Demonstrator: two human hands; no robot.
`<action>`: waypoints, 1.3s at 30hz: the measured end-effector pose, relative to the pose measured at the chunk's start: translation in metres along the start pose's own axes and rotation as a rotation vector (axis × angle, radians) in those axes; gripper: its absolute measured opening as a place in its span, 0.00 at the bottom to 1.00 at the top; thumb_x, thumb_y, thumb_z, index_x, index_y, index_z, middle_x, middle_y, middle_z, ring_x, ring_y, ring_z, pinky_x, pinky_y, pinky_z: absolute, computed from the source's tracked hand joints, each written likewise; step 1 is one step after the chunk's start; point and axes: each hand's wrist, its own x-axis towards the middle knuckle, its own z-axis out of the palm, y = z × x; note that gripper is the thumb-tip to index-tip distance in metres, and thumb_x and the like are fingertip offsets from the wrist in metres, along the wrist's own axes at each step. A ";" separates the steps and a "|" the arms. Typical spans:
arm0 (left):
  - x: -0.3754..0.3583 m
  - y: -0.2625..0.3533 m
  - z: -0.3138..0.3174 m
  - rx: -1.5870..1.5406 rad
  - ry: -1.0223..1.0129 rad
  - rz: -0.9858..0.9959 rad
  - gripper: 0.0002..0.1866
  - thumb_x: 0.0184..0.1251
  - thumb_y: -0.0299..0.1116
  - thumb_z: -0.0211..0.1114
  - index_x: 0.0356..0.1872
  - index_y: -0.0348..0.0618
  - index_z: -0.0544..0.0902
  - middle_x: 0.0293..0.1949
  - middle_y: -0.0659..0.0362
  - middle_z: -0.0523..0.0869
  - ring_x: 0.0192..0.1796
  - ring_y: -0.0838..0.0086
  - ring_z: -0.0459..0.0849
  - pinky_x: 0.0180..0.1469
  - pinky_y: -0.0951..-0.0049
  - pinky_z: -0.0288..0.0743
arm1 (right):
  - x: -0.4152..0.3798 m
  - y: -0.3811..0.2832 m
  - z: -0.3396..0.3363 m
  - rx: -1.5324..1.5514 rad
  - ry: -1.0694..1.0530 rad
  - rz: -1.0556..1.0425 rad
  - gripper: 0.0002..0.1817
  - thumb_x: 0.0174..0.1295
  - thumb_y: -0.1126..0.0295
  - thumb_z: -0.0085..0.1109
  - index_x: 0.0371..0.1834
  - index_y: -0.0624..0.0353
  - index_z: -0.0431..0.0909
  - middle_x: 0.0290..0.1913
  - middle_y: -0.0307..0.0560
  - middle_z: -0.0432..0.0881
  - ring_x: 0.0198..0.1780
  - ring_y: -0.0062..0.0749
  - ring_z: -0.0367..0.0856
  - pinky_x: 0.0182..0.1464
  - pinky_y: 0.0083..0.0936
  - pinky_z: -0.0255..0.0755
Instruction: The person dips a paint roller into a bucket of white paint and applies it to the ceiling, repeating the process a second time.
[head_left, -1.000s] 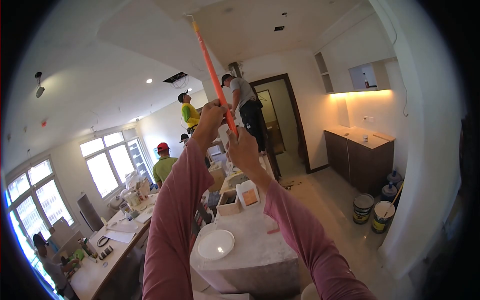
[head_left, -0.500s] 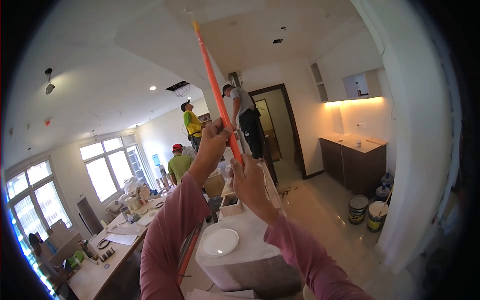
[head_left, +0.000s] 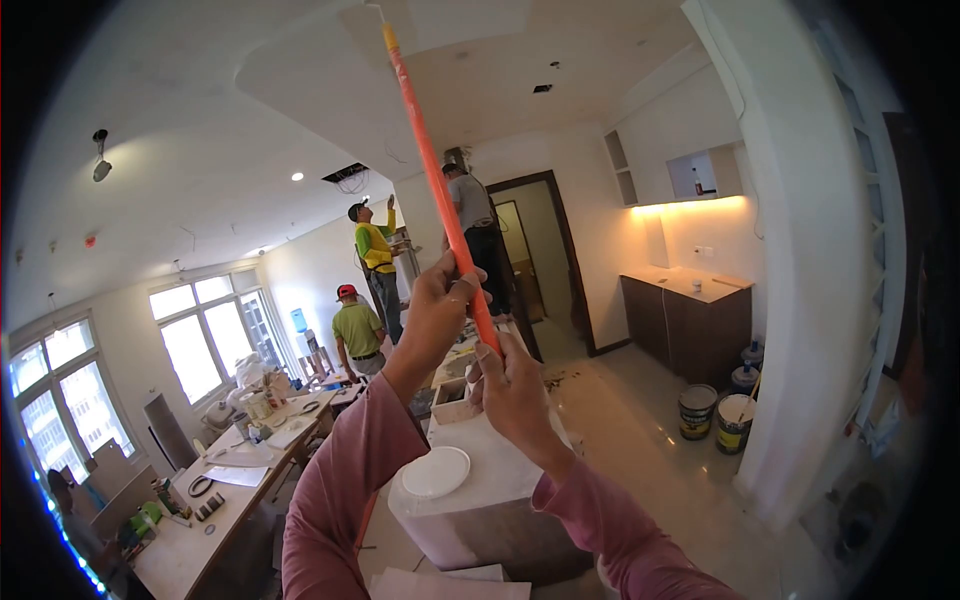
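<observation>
A long orange extension pole [head_left: 433, 172] with a yellow tip runs up towards the ceiling, leaning slightly left. At its top a thin metal rod shows, like a paint roller's frame; the end is cut off by the view's upper edge. My left hand [head_left: 440, 312] is closed around the pole at chest height. Lower down, my right hand [head_left: 512, 385] grips the pole near its bottom end. Below my hands a round white lid [head_left: 436, 472] lies on a pale counter [head_left: 480, 530], and a small wooden box [head_left: 455, 402] sits behind it.
Beyond the counter, one person in grey [head_left: 472, 205] and another in yellow and green [head_left: 374, 250] stand raised up. A third in a red cap [head_left: 357, 328] stands lower. Left is a cluttered workbench [head_left: 190, 540]; right, paint buckets [head_left: 697, 412] beside a thick white column [head_left: 775, 250].
My hands and the pole's lower end have shifted slightly down and right in view. The person in yellow and green has raised an arm. The view has turned a little right.
</observation>
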 end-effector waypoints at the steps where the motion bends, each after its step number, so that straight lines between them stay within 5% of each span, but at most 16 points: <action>1: -0.001 0.001 0.005 0.003 -0.004 -0.003 0.13 0.74 0.30 0.56 0.55 0.36 0.76 0.44 0.60 0.80 0.42 0.76 0.82 0.43 0.74 0.77 | -0.002 0.000 -0.005 -0.014 -0.014 0.000 0.14 0.77 0.63 0.50 0.47 0.66 0.73 0.24 0.42 0.78 0.19 0.22 0.79 0.20 0.22 0.73; 3: -0.002 0.002 0.014 -0.002 -0.012 -0.002 0.12 0.74 0.30 0.56 0.53 0.36 0.77 0.43 0.60 0.80 0.41 0.76 0.83 0.42 0.74 0.77 | -0.004 0.002 -0.015 -0.038 -0.037 0.004 0.16 0.78 0.61 0.50 0.52 0.66 0.72 0.25 0.39 0.76 0.20 0.17 0.76 0.21 0.19 0.71; 9: 0.022 -0.003 0.028 -0.022 -0.035 0.004 0.11 0.74 0.31 0.57 0.50 0.36 0.78 0.42 0.60 0.80 0.41 0.76 0.83 0.43 0.73 0.77 | 0.014 -0.001 -0.034 -0.116 0.004 -0.091 0.15 0.77 0.62 0.49 0.44 0.66 0.73 0.24 0.41 0.77 0.19 0.19 0.77 0.19 0.20 0.70; 12: 0.042 -0.008 0.032 -0.018 -0.023 0.009 0.12 0.74 0.31 0.57 0.51 0.35 0.78 0.43 0.59 0.80 0.42 0.75 0.82 0.46 0.70 0.78 | 0.036 0.003 -0.042 -0.168 0.048 -0.136 0.13 0.75 0.64 0.51 0.38 0.65 0.73 0.20 0.45 0.79 0.18 0.30 0.82 0.22 0.28 0.74; 15: 0.064 -0.015 0.037 -0.046 -0.019 0.007 0.13 0.74 0.32 0.57 0.51 0.34 0.78 0.44 0.59 0.80 0.44 0.74 0.82 0.48 0.68 0.78 | 0.057 0.001 -0.050 -0.124 0.042 -0.080 0.12 0.74 0.65 0.51 0.38 0.65 0.74 0.20 0.46 0.80 0.18 0.32 0.83 0.22 0.29 0.74; 18: 0.096 -0.032 0.037 -0.068 -0.004 -0.014 0.13 0.74 0.32 0.56 0.52 0.33 0.78 0.45 0.58 0.80 0.44 0.74 0.83 0.49 0.67 0.78 | 0.087 0.007 -0.057 -0.150 0.029 -0.080 0.14 0.75 0.63 0.51 0.40 0.66 0.74 0.23 0.42 0.77 0.17 0.21 0.78 0.19 0.22 0.72; 31: 0.236 -0.122 0.012 -0.002 0.093 -0.131 0.13 0.75 0.29 0.53 0.54 0.33 0.77 0.48 0.56 0.82 0.48 0.72 0.83 0.48 0.70 0.80 | 0.257 0.120 -0.060 -0.237 0.108 -0.203 0.16 0.74 0.63 0.51 0.39 0.68 0.76 0.23 0.44 0.79 0.18 0.26 0.81 0.21 0.26 0.75; 39: 0.255 -0.138 0.004 0.033 0.104 -0.146 0.13 0.76 0.29 0.53 0.53 0.33 0.78 0.47 0.56 0.82 0.48 0.72 0.83 0.48 0.68 0.80 | 0.286 0.145 -0.053 -0.216 0.103 -0.205 0.16 0.73 0.62 0.52 0.40 0.68 0.76 0.23 0.46 0.79 0.18 0.28 0.81 0.21 0.27 0.74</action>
